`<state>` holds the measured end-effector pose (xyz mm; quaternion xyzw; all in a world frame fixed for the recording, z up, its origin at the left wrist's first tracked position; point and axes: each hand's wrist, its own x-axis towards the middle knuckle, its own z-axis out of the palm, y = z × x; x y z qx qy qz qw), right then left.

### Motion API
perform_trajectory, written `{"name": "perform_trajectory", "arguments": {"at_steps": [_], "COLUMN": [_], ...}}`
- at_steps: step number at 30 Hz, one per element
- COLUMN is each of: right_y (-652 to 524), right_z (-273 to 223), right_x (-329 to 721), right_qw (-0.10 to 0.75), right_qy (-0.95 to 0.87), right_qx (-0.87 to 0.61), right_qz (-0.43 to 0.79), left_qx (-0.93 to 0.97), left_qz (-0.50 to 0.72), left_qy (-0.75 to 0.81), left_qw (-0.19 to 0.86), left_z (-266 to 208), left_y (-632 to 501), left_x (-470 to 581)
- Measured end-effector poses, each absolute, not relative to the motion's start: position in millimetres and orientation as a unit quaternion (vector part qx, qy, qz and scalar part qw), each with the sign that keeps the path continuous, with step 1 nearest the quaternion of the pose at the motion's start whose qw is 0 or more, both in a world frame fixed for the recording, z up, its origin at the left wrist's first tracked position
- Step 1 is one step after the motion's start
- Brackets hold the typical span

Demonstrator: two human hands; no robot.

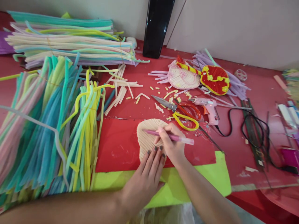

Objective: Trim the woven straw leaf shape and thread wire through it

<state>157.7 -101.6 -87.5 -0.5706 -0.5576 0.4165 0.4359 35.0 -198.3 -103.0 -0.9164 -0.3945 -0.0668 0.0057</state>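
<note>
A cream piece made of pipe cleaners laid side by side (149, 135) lies on a red sheet (116, 146). My left hand (146, 174) rests flat on its lower part, fingers stretched out. In my right hand (174, 141) is a pink marker pen (171, 136), gripped between thumb and fingers, its tip pointing left at the upper left of the cream piece. Whether the tip touches the surface I cannot tell. Just beyond my right hand lie scissors (178, 109) with one red and one yellow handle loop.
Bundles of coloured pipe cleaners (46, 124) fill the left side. A pink glue gun (207, 109) with a black cord sits at right, near white and red pipe-cleaner pieces (215, 80). Cut scraps (173, 99) are scattered behind the scissors. A light-green sheet (205, 183) lies under the red one.
</note>
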Motion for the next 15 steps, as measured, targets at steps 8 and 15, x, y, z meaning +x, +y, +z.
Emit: {"name": "perform_trajectory", "arguments": {"at_steps": [8, 15], "right_y": [-103.3, -102.9], "right_z": [-93.0, -92.0], "right_x": [154.8, 156.7], "right_qw": [0.467, 0.452], "right_qy": [-0.568, -0.598], "right_qx": [-0.585, -0.571], "right_qz": [0.342, 0.335], "left_qx": [-0.918, -0.918], "left_qz": [-0.067, -0.069], "left_qy": [-0.391, -0.391], "left_qw": [-0.007, -0.004], "left_z": [-104.1, -103.9], "left_y": [-197.7, -197.6], "left_x": [34.5, 34.5]}}
